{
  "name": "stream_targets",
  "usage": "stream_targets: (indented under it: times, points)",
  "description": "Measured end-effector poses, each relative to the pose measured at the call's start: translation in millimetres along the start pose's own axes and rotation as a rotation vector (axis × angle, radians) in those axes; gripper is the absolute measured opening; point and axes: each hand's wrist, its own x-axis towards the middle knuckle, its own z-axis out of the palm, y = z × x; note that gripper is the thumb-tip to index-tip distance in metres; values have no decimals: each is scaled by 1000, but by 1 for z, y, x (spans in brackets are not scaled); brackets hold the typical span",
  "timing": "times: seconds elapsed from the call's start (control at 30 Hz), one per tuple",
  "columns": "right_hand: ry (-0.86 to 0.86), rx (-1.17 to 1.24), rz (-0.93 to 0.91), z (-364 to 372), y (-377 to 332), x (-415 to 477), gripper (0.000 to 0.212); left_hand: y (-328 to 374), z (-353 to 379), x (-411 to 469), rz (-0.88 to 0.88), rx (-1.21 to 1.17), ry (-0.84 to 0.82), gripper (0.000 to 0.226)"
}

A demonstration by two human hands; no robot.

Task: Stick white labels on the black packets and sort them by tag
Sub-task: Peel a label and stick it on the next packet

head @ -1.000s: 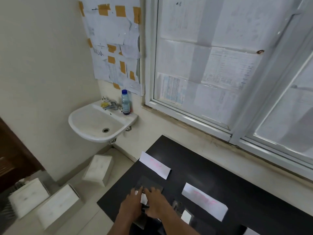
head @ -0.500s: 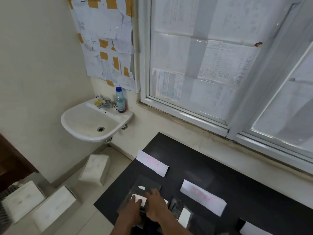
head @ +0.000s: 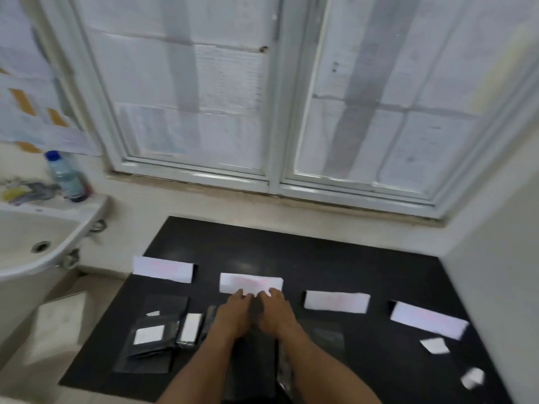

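- Nearest the body, between the forearms, a black packet [head: 252, 363] lies lengthwise on the counter [head: 291, 246]. Blur hides whether it already bears a label.
- Just past it, the left hand [head: 233, 314] and right hand [head: 274, 314] rest side by side on the packet's far end. Their fingers are stretched forward and flat, not curled, so they seem to press or slide it. I cannot tell whether a thumb hooks its edge.
- Left of the hands sits a pile [head: 151, 342] of packets, at least two showing white labels, so the labelling is partly done.
- Right of the hands lies another packet [head: 326, 335] with no label showing, and loose labels [head: 434, 345] lie near the counter's right edge. More sticking is probably left.
- Beyond the hands runs a row of four tags [head: 337, 301]. The fingertips reach the near edge of the second tag [head: 250, 282] from the left, so the packet is likely being sorted to it. Two of the four have no packet beneath them.
- Farthest off are a sink [head: 32, 228], a bottle [head: 65, 176] and a papered window [head: 204, 97].
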Motion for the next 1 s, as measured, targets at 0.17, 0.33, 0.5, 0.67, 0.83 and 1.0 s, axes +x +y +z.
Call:
stream_targets:
  times: [0.17,0.33,0.5,0.67,0.83,1.0]
  points:
    - [-51,20,238,-9,95,-52,51,82,48,4,152,1,-136,57]
    - [-179,84,335,2,159,-91,59,121,103,5,116,15,-246,68]
    - [-248,135,355,31,184,-107,56,121,162,16,87,88,-192,90]
    - [-140,278,468,49,188,-104,74,140,162,5,-16,-34,1,72]
    - [-30,515,620,52,187,-96,84,150,154,2,-112,-240,-16,69]
    - [-7,633,623,42,194,-95,60,160,148,-2,-206,-577,12,74]
